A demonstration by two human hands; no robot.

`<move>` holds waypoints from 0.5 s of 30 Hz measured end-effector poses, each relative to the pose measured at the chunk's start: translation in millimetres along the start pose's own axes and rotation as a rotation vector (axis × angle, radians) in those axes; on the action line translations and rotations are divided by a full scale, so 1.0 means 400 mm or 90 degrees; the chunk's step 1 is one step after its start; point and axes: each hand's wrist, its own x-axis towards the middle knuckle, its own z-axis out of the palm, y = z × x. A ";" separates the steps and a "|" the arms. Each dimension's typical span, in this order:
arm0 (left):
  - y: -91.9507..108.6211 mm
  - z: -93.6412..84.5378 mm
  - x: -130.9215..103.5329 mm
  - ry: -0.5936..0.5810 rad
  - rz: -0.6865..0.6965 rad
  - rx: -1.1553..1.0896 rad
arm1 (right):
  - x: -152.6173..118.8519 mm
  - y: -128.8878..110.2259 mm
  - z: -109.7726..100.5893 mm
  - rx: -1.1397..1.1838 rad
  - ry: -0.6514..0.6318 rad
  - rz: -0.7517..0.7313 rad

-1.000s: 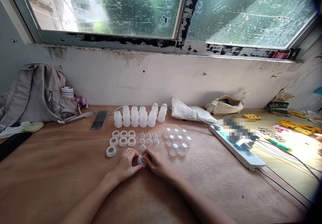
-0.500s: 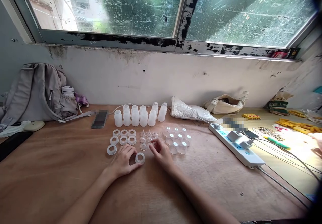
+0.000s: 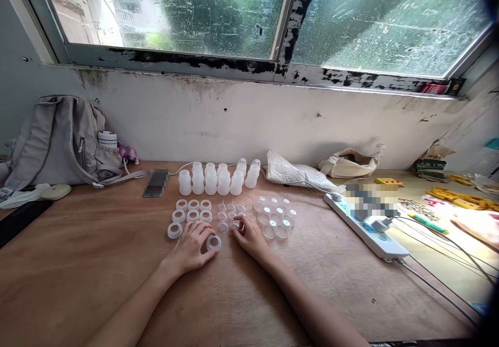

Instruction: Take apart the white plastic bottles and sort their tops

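Observation:
My left hand (image 3: 193, 244) grips a translucent white bottle collar (image 3: 214, 242) between thumb and fingers, just above or on the tabletop. My right hand (image 3: 248, 236) is curled with its fingertips pinched at a clear bottle nipple (image 3: 234, 226) in the front of the nipple group; the fingers partly cover it. More clear nipples (image 3: 221, 216) stand in short rows behind. White collars (image 3: 178, 216) lie in rows beyond my left hand. Clear domed caps (image 3: 269, 230) stand to the right of my right hand. Several frosted bottles (image 3: 211, 181) line up at the back, two of them capped.
A phone (image 3: 156, 183) lies left of the bottles, near a grey backpack (image 3: 58, 144). A white packet (image 3: 296, 171) and a cream pouch (image 3: 351, 163) rest by the wall. A power strip (image 3: 376, 238) with cables crosses the right side.
My left hand has shifted the collar slightly left. My right hand stays at the nipples with its fingertips a little closer in. The whole view has moved slightly.

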 end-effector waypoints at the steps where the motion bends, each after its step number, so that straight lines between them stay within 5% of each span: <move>1: -0.003 -0.002 0.001 0.013 -0.010 0.015 | 0.000 0.001 0.000 0.002 0.000 -0.003; 10: -0.064 -0.030 -0.007 0.068 -0.121 0.152 | -0.001 0.001 0.008 -0.023 0.014 0.002; 15: -0.065 -0.028 -0.009 0.064 -0.113 0.149 | -0.001 -0.001 0.005 -0.037 0.013 -0.007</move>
